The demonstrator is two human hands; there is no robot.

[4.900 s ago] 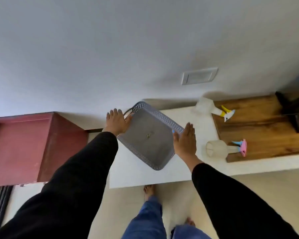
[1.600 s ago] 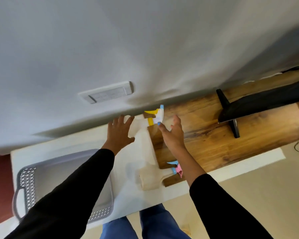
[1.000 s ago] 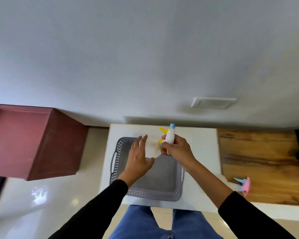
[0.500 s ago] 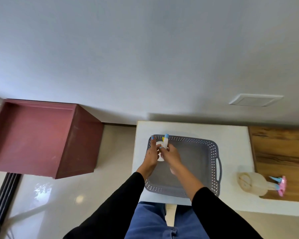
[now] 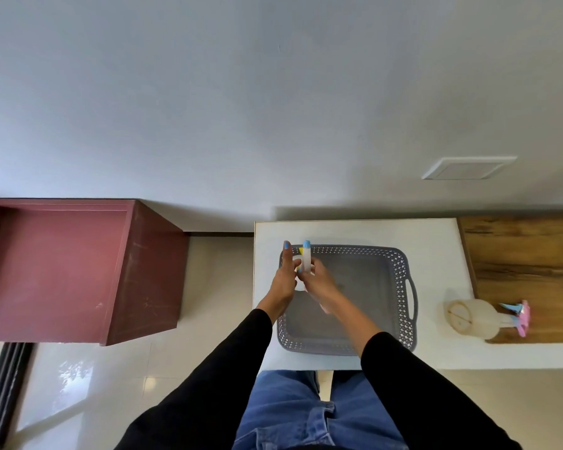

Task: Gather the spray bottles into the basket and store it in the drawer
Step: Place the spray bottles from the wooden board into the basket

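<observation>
Bottle one (image 5: 306, 258) has come off the wood top into the basket's (image 5: 400, 271) far-left corner, right hand (image 5: 319, 280) still grasping its head, left hand (image 5: 285, 277) steadying with fingers straight; bottle two (image 5: 468, 318) still lies on the desk (image 5: 436, 235), so half gathered.

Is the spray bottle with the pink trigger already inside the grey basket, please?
No, the pink-trigger spray bottle lies on the counter to the right of the grey basket, outside its handle.
</observation>
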